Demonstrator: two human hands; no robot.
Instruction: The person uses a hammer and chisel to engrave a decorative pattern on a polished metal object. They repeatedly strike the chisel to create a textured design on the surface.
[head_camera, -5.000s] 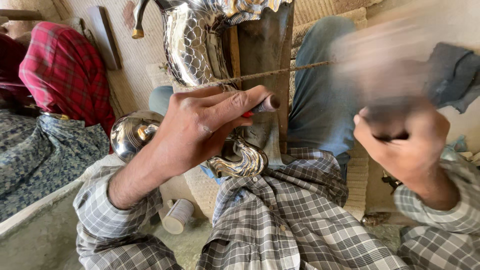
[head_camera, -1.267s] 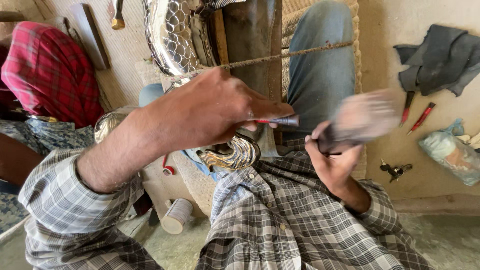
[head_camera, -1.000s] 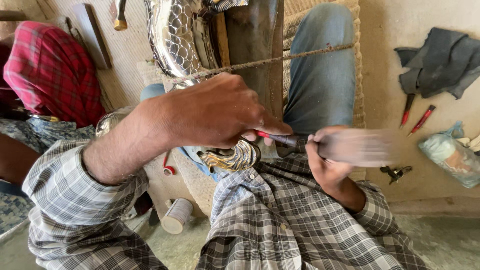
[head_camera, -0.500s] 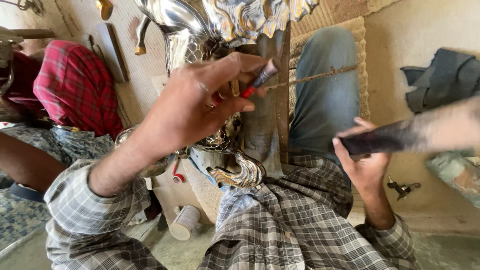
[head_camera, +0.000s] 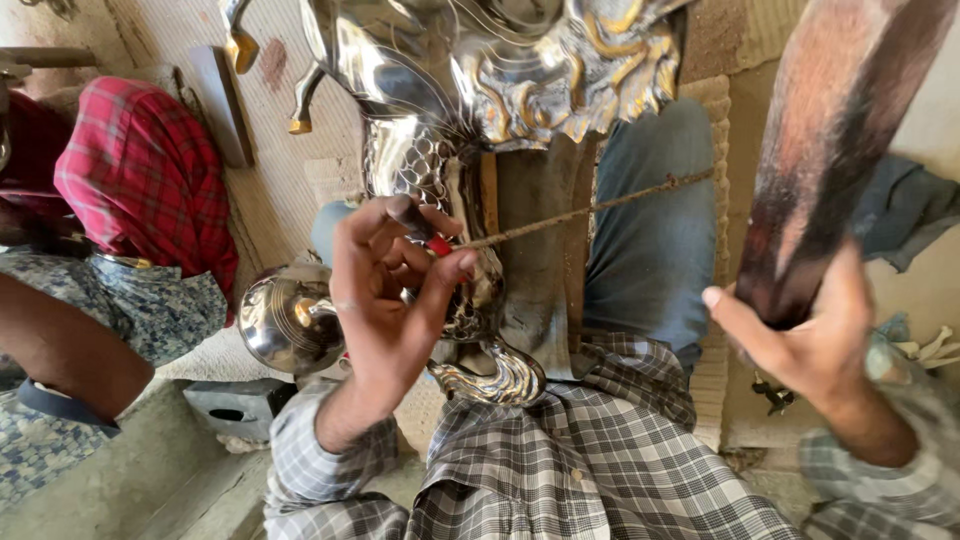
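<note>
Holding punch (head_camera: 425, 235) in my left hand (head_camera: 385, 290), fingers pinched round it, tip on embossed silver vessel (head_camera: 450, 170) propped over my lap. Right hand (head_camera: 810, 335) fisted on dark wooden mallet (head_camera: 835, 150), raised off to side. Looks like chasing step, mid-swing. Next strike needs punch steady, mallet square on its head.

A person's left hand (head_camera: 385, 290) pinches a small red-banded tool (head_camera: 425, 230) against an ornate silver vessel (head_camera: 470, 130) propped between the knees. The right hand (head_camera: 800, 335) grips a raised dark wooden mallet (head_camera: 835, 140) (blurred). A thin rod (head_camera: 590, 210) crosses the vessel; another person in red plaid (head_camera: 140, 180) sits nearby.
</note>
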